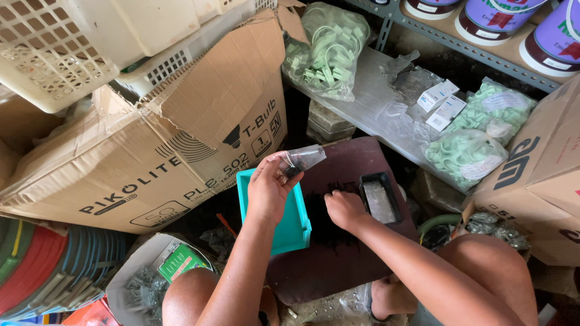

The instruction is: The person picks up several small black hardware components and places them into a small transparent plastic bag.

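My left hand [269, 187] is raised over a teal plastic tray [287, 232] and pinches a small clear plastic bag [305, 158] with dark bits inside. My right hand [344, 208] rests fingers-down on a pile of small black pieces [323, 223] spread on a dark brown board [356, 253]. It is closed around some of them. A small black tray [380, 198] with clear bags in it sits just right of that hand. The teal tray lies at the board's left edge.
A large torn cardboard box [175, 145] stands left, with white plastic baskets [72, 48] above it. Bags of green clips [329, 51] lie on a shelf behind, more of them [465, 154] at right beside another carton [538, 181]. Paint cans [501, 18] sit on a metal rack. Coiled hoses [48, 265] lie lower left.
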